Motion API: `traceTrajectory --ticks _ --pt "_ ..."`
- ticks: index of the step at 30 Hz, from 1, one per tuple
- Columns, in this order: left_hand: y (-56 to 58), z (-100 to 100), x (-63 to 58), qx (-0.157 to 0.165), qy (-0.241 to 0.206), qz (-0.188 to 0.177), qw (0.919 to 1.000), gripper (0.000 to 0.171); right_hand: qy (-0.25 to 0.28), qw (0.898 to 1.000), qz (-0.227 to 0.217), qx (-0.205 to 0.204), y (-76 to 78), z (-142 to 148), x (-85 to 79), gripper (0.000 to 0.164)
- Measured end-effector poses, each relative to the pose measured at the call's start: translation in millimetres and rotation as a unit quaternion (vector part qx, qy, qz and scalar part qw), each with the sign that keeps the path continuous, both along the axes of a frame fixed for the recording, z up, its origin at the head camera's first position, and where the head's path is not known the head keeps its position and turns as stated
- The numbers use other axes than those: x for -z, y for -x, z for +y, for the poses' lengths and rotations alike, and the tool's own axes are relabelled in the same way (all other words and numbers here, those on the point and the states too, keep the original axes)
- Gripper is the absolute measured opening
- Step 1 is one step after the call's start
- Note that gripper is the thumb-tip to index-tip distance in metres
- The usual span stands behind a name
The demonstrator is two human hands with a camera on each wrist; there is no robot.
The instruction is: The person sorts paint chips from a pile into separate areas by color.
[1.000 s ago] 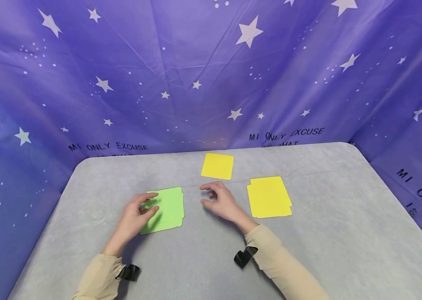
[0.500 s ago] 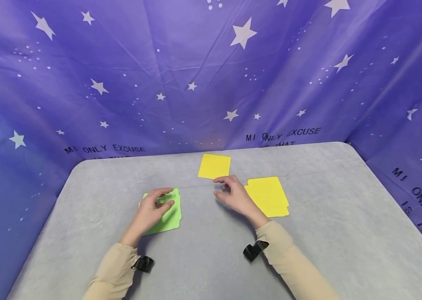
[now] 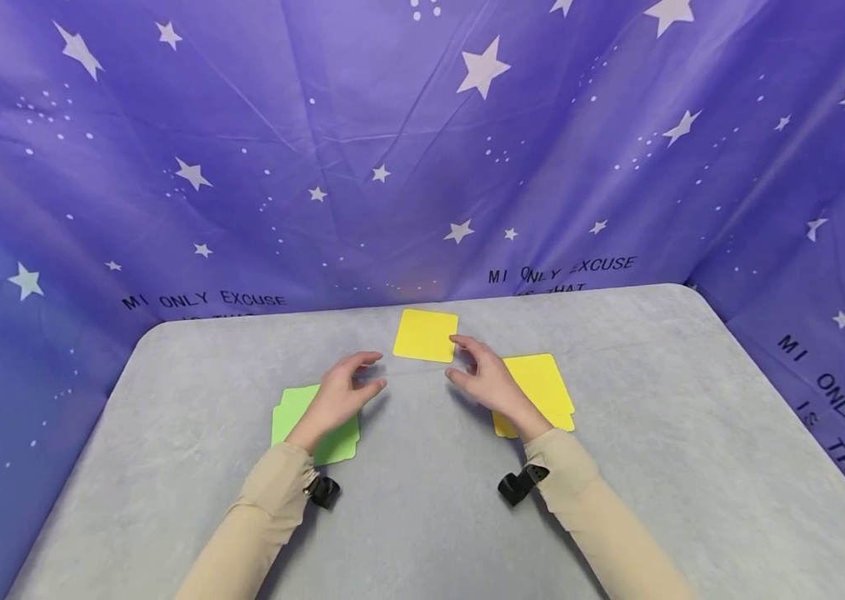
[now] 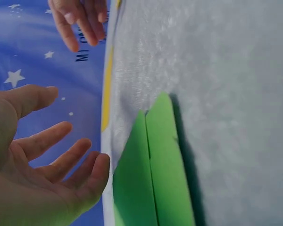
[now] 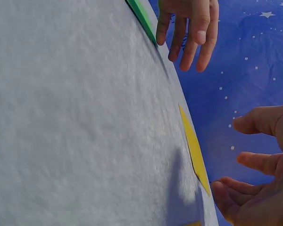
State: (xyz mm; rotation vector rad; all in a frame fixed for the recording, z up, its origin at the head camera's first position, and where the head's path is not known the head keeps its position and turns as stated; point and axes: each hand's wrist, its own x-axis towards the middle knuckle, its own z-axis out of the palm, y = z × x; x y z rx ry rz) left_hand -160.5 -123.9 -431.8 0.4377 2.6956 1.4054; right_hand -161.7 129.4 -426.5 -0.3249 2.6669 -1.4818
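Observation:
A single yellow card [image 3: 425, 335] lies flat near the far table edge in the head view. To its right and nearer lies a stack of yellow cards [image 3: 544, 385], partly covered by my right hand [image 3: 492, 385]. That hand hovers with fingers spread and bent, its fingertips right at the single card's right edge. My left hand [image 3: 342, 393] is over the far right part of a stack of green cards [image 3: 293, 412], fingers loosely bent towards the middle. Neither hand holds anything. In the left wrist view the green cards [image 4: 167, 160] overlap unevenly, with two layers showing.
The grey table [image 3: 422, 517] runs up to a blue-purple curtain [image 3: 280, 167] with white stars behind and at both sides. Both sleeved wrists carry a small black camera, one on the left wrist [image 3: 323, 490] and one on the right wrist [image 3: 520, 485].
My left hand has moved right and away from me, across the green stack. The right hand has moved right and slightly forward, to the single yellow card's edge. The cards stay in place.

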Motion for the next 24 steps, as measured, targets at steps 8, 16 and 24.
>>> traceTrajectory --ticks 8,16,24 --pt "28.2 17 3.6 0.001 0.012 -0.013 0.9998 0.05 0.01 0.999 -0.037 0.009 16.4 2 5.6 0.066" --pt "52.8 35 5.4 -0.019 -0.029 -0.068 0.9971 0.061 0.077 0.994 -0.072 0.033 31.4 -2 9.1 0.075" --pt "55.0 44 7.1 -0.015 -0.07 -0.101 0.9923 0.072 0.144 0.983 -0.108 0.04 35.2 -3 12.1 0.075"
